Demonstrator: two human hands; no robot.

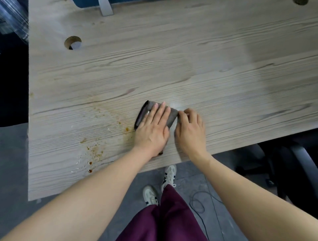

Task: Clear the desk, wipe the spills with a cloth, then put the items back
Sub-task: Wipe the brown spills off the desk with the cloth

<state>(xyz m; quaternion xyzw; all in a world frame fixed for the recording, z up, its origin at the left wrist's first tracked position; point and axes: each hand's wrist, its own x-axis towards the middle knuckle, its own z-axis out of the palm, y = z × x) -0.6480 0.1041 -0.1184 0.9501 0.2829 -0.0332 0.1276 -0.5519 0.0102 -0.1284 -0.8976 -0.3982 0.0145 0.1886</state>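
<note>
Folded cloth (155, 113), long axis diagonal

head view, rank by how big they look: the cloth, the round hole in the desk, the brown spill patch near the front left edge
1. Brown spill patch, scattered widest.
2. Cloth, partly hidden under the left hand.
3. Round hole, smallest, though farther from the camera.

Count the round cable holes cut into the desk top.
2. One hole sits near the far left corner of the desk; another is cut off by the frame at the far right edge. Others may lie out of view.

Desk (189, 51) lies open beyond the cloth (172, 117); spills (93, 151) left.
</note>
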